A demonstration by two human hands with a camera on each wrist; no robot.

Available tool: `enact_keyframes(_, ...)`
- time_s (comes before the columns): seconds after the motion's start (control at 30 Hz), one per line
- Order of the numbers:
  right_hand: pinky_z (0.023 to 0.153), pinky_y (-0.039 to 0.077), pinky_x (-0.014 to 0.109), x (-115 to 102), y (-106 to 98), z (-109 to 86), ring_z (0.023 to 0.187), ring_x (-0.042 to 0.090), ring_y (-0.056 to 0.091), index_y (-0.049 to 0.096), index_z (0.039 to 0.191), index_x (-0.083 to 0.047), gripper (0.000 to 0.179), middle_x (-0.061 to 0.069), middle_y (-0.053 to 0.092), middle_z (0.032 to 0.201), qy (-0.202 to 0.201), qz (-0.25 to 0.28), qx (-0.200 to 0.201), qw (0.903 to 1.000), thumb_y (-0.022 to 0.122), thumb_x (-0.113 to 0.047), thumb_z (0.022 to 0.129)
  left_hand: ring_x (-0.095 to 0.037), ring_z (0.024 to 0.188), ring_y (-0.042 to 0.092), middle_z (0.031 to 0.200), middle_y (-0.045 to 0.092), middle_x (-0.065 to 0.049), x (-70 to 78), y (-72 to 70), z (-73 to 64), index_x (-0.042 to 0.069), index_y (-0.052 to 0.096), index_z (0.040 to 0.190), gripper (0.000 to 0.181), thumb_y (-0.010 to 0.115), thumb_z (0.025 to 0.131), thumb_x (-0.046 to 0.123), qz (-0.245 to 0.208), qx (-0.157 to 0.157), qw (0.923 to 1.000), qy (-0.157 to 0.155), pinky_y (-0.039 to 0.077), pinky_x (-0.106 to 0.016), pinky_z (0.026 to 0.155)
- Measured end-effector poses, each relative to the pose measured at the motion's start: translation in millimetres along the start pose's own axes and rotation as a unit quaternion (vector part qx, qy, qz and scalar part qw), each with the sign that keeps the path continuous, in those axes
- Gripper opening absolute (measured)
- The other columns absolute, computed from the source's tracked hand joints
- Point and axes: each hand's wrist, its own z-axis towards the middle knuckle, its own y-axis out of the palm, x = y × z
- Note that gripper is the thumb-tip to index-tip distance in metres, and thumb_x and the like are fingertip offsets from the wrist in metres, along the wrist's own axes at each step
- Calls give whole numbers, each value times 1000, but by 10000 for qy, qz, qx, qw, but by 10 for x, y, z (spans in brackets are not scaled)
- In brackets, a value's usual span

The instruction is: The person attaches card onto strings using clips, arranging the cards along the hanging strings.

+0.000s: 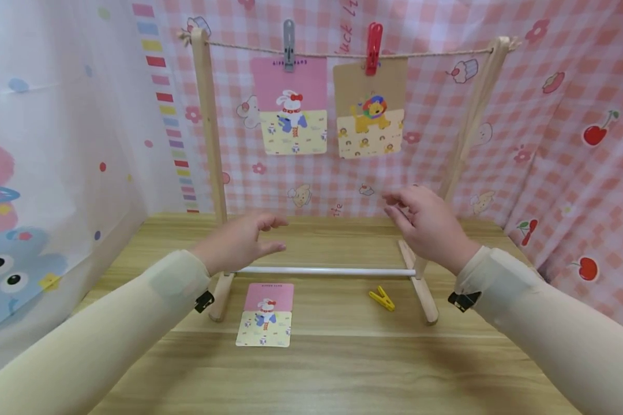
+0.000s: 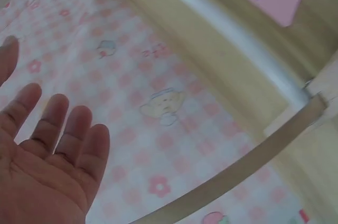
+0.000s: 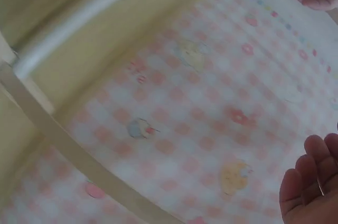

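Note:
Both hands hover empty over the table in front of a wooden rack. My left hand (image 1: 243, 241) is beside the left post, its fingers extended and palm visible in the left wrist view. Near the right post, my right hand (image 1: 427, 226) has loosely bent fingers. From the rack's twine (image 1: 337, 56) hang a pink and yellow rabbit card (image 1: 293, 129), held by a grey clothespin (image 1: 289, 45), and a brown lion card (image 1: 370, 132), held by a red clothespin (image 1: 374, 49). On the table lie another rabbit card (image 1: 265, 314) and a yellow clothespin (image 1: 382, 298).
Two upright wooden posts (image 1: 210, 127) carry the twine, and a white crossbar (image 1: 324, 270) joins their feet low over the wooden table (image 1: 337, 369). A pink checked cloth (image 1: 311, 178) hangs behind, with a white printed curtain (image 1: 72, 144) at the left.

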Motion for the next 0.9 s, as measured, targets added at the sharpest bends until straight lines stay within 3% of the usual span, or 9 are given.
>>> enact_keyframes(0.2, 90, 58, 50, 122, 226, -139, 103, 30, 68, 72, 120, 0, 21, 15, 76, 113, 282, -21, -923, 9953, 66, -12, 104, -33, 142, 55, 157, 54, -6, -92, 179, -95, 20, 55, 150, 58, 74, 100, 40, 728, -488, 9961, -88, 47, -54, 117)
enact_keyframes(0.33, 90, 59, 48, 192, 377, -248, 101, 26, 71, 71, 122, -1, 26, 13, 76, 113, 429, -295, -1837, 9816, 67, -20, 104, -35, 143, 53, 157, 54, -10, -115, 290, -152, 19, 60, 146, 55, 77, 97, 37, 992, -793, 9918, -176, 47, -55, 117)
enact_keyframes(0.47, 93, 60, 48, 271, 517, -367, 97, 23, 72, 70, 126, -1, 33, 8, 76, 107, 347, -629, -2514, 9652, 71, -24, 102, -35, 140, 55, 155, 53, -13, -161, 396, -211, 17, 62, 143, 53, 79, 96, 33, 959, -1106, 9885, -380, 48, -55, 115)
enact_keyframes(0.57, 88, 60, 44, 321, 598, -425, 89, 17, 69, 70, 125, 0, 34, 4, 74, 100, 391, -646, -2825, 9563, 73, -24, 101, -35, 137, 58, 154, 54, -13, -200, 467, -247, 16, 62, 144, 56, 81, 94, 31, 791, -1243, 9873, -600, 48, -56, 114)
enact_keyframes(0.67, 75, 58, 36, 354, 656, -458, 79, 12, 63, 70, 123, 0, 37, 1, 71, 91, 536, -520, -3019, 9504, 75, -27, 99, -35, 137, 58, 155, 54, -13, -219, 519, -270, 16, 61, 146, 61, 83, 91, 33, 727, -1304, 9860, -743, 47, -58, 115)
enact_keyframes(0.9, 66, 49, 29, 415, 747, -526, 70, 8, 53, 71, 116, -2, 34, -5, 62, 77, 519, -452, -3195, 9451, 78, -30, 96, -33, 132, 62, 150, 60, -11, -242, 604, -293, 18, 63, 144, 63, 86, 88, 37, 766, -1409, 9836, -829, 49, -59, 113)
